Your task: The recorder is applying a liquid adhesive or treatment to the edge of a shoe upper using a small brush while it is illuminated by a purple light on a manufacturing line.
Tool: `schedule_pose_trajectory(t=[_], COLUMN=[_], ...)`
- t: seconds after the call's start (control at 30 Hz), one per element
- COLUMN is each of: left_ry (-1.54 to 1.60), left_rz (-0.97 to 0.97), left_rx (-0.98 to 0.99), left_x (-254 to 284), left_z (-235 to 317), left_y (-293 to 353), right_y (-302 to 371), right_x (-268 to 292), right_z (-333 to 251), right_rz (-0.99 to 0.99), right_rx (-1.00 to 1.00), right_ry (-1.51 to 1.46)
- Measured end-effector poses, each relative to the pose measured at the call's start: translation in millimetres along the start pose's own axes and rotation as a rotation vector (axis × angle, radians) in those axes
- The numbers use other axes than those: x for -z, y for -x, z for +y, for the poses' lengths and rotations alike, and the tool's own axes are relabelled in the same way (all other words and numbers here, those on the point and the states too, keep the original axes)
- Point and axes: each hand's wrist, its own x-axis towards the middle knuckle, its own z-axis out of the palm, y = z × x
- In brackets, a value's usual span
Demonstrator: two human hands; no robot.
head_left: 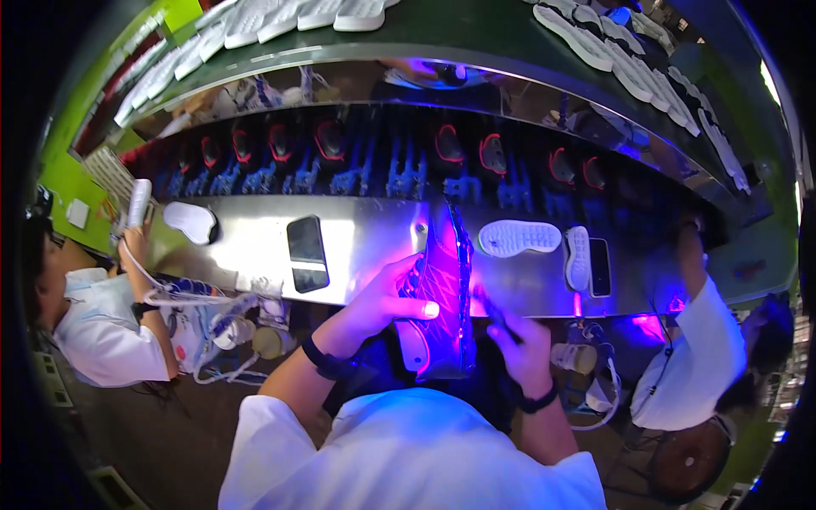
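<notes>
Straight ahead of me, a shoe upper [438,323] stands lengthwise over the near edge of the metal bench, lit pink and purple. Its dark, glossy sole edge faces right. My left hand [387,297] is closed round its left side, the thumb pressed on the upper with a brightly lit tip. To the right of the shoe, my right hand [523,340] is closed on a slim dark brush-like tool [491,304], blurred and a little apart from the shoe.
White soles [520,238] and a phone [308,253] lie on the metal bench [246,225]. Behind it, several red-edged shoe uppers [330,140] stand in a dark trough. More soles [361,15] line the upper shelf. Co-workers sit left [110,323] and right [693,365].
</notes>
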Motion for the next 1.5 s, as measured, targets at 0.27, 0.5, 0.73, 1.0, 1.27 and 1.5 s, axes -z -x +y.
schedule_pose_trajectory(t=[0.27, 0.5, 0.73, 1.0, 1.27, 1.5], left_ry=[-0.371, -1.067, -1.580, -1.705, -1.611, -1.791], left_rz=[0.170, 0.506, 0.701, 0.917, 0.744, 0.567], left_rx=[0.201, 0.389, -0.060, -0.040, -0.089, 0.145], left_x=[55, 135, 313, 267, 198, 174], left_z=[19, 88, 22, -62, -38, -32], left_y=[-33, -180, -278, -376, -393, -406], right_y=[30, 30, 17, 8, 5, 7], right_x=[28, 60, 62, 67, 67, 78], right_z=[37, 82, 83, 111, 127, 153], right_rz=[-0.128, 0.050, 0.155, 0.276, 0.237, 0.235], right_rx=[-0.189, -0.549, -0.519, -0.453, -0.466, -0.413], right_ry=[-0.158, -0.276, -0.334, -0.332, -0.443, -0.424])
